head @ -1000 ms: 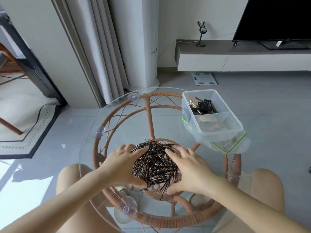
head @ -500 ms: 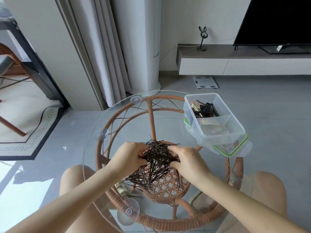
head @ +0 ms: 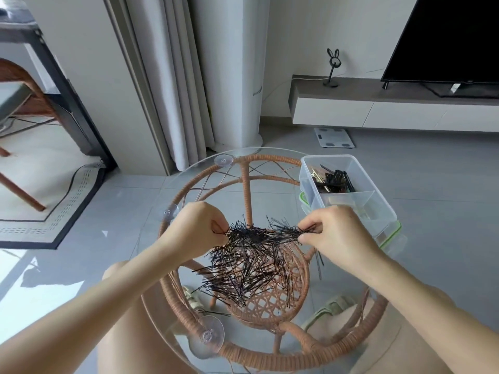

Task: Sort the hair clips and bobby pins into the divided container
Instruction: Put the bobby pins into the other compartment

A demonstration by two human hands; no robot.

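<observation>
Nearest, a stray bobby pin point(head: 213, 313) lies alone on the glass desk point(head: 216, 190), close to its near rim, where a brushing forearm could well sweep it to the floor. Just beyond, the heap of black bobby pins point(head: 248, 271) lies tangled at the desk's middle. At its far edge the left hand point(head: 199, 228) and right hand point(head: 337, 233) each pinch a tuft of pins between thumb and curled fingers, with strands trailing down into the heap. Pulling the tufts apart could, I judge, drag interlocked pins along and scatter them over the slick glass. Farther right, the divided container point(head: 378, 211) sits on its green-rimmed lid point(head: 391, 236). A loosely held bunch might shed pins short of it, or land among the hair clips point(head: 332, 180) in the far compartment.
</observation>
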